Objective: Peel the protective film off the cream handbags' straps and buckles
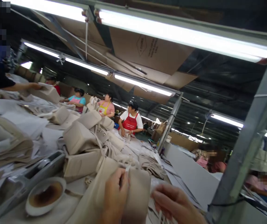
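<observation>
A beige bag (138, 193) stands in front of me at the bottom of the head view. My left hand (116, 194) is closed on its upper edge, the thumb side toward the bag's end panel. A narrow pale strip (127, 168) sticks up near those fingers. Just right of the bag is my right hand (172, 202), blurred, its fingers curled together. Whatever lies between its fingertips is too small and smeared to name. To the left of the bag sits a white dish (46, 196) with brown liquid or stain inside.
More beige bags (79, 137) are heaped beyond my hands. A grey metal device (30, 180) lies beside the dish. A slanted metal post (245, 149) rises at right, beside a white panel (191, 171). Several people work along the table; one arm (23, 86) reaches in at far left.
</observation>
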`<state>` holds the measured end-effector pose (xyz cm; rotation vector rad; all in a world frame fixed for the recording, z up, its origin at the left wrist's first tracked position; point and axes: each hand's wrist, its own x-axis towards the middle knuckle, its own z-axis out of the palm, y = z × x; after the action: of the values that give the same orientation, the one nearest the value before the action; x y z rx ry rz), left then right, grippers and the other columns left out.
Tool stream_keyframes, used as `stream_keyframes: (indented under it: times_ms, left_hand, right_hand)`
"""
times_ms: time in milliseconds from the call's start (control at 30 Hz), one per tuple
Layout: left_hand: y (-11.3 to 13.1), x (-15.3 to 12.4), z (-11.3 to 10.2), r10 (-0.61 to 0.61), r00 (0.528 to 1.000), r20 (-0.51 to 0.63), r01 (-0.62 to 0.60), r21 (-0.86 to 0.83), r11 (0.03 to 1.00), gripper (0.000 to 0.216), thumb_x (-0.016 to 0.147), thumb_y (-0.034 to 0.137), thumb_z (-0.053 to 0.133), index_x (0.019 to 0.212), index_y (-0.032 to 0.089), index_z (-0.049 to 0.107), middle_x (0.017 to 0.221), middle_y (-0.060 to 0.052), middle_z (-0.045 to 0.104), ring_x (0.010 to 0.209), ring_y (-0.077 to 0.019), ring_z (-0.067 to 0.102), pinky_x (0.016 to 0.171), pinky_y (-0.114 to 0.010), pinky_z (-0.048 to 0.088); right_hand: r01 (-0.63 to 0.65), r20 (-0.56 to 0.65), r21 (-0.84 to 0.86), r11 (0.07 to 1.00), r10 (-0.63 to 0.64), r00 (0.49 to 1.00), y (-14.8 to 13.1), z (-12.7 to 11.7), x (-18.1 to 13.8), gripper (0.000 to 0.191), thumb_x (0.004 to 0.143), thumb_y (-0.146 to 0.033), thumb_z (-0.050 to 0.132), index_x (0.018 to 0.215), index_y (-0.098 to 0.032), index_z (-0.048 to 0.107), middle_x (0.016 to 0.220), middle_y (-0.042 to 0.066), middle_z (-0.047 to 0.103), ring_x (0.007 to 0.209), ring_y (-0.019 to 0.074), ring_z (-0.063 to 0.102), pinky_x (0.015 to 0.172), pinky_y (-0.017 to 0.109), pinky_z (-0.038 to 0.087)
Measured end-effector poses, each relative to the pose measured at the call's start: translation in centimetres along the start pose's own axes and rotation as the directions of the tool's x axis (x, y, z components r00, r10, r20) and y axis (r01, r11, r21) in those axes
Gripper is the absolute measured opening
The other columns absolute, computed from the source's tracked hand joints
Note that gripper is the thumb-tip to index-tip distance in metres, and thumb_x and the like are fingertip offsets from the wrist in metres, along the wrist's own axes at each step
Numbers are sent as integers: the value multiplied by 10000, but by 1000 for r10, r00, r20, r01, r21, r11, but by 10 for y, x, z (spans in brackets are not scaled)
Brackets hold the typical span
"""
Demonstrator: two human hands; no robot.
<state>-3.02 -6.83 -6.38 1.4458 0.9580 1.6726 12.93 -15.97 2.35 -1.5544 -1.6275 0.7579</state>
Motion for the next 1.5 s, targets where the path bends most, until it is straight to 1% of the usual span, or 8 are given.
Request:
stream_keyframes:
  times_ms: [133, 433, 633, 733, 833, 967, 1267, 1500]
  left_hand:
    - [-6, -3, 1, 111, 994, 1, -111, 33, 993, 277, 925, 359, 471, 732, 219, 611, 668, -24, 625, 647, -173, 581, 622, -254, 400]
    - [-26, -5, 6, 315, 946, -73, -307, 99, 947, 263, 986, 314, 410, 962, 208, 650, 714, -23, 693, 643, -146, 648, 634, -207, 480]
    - [-33, -5, -7, 585, 811, 35, -578, 209, 789, 421, 960, 191, 421, 1360, 152, 545, 1070, -132, 756, 949, -190, 727, 841, -237, 551]
    - [-23, -4, -10, 459, 889, -3, -456, 101, 884, 313, 941, 234, 477, 1189, 181, 660, 1068, -117, 757, 975, -205, 721, 866, -255, 551]
    - [-11, -1, -7, 87, 996, -8, -87, -166, 982, 263, 893, 393, 548, 936, 174, 687, 807, -75, 736, 697, -186, 707, 622, -243, 558]
    - [-3, 2, -3, -269, 947, 175, 320, -464, 826, 492, 715, 648, 627, 863, 179, 594, 510, 45, 548, 303, -95, 418, 288, -199, 303]
    - [2, 0, 0, -305, 943, 132, 324, -569, 756, 599, 619, 710, 685, 864, 268, 362, 473, 101, 537, 249, -75, 356, 263, -164, 247]
    - [3, 0, -3, -248, 951, 185, 309, -581, 753, 524, 691, 619, 699, 843, 264, 344, 464, 87, 545, 284, -85, 408, 310, -169, 290]
  right_hand:
    - [68, 82, 80, 994, -74, 994, -35, 38, 55, 328, 669, -496, 686, 619, -174, 646, 533, -22, 575, 466, 73, 344, 483, 242, 229]
    - [39, 22, -123, 992, -36, 999, -14, 51, 90, 214, 667, -323, 579, 502, -188, 595, 410, -66, 393, 419, 75, 283, 466, 264, 167]
    - [18, 25, -83, 996, -16, 1000, -26, 52, 84, 248, 649, -381, 595, 494, -188, 587, 415, -56, 420, 422, 73, 293, 467, 263, 164]
    - [24, 33, -21, 1000, -23, 999, -22, 51, 82, 274, 627, -430, 624, 520, -178, 614, 437, -48, 461, 414, 66, 310, 449, 251, 176]
    - [10, 54, 87, 996, -15, 998, -17, 53, 80, 267, 599, -431, 648, 587, -164, 661, 452, -56, 478, 398, 58, 312, 421, 235, 183]
    - [14, 48, 184, 983, -24, 999, -13, 62, 76, 303, 581, -450, 699, 676, -162, 691, 448, -63, 496, 370, 55, 309, 388, 223, 185]
    - [235, -159, 425, 874, -184, 970, 13, 89, 88, 309, 606, -431, 807, 787, -186, 755, 719, 25, 709, 627, 173, 589, 575, 271, 468]
    - [136, -30, 572, 809, -145, 989, 11, 91, 85, 333, 616, -414, 829, 810, -176, 699, 553, -45, 585, 412, 75, 423, 386, 196, 312]
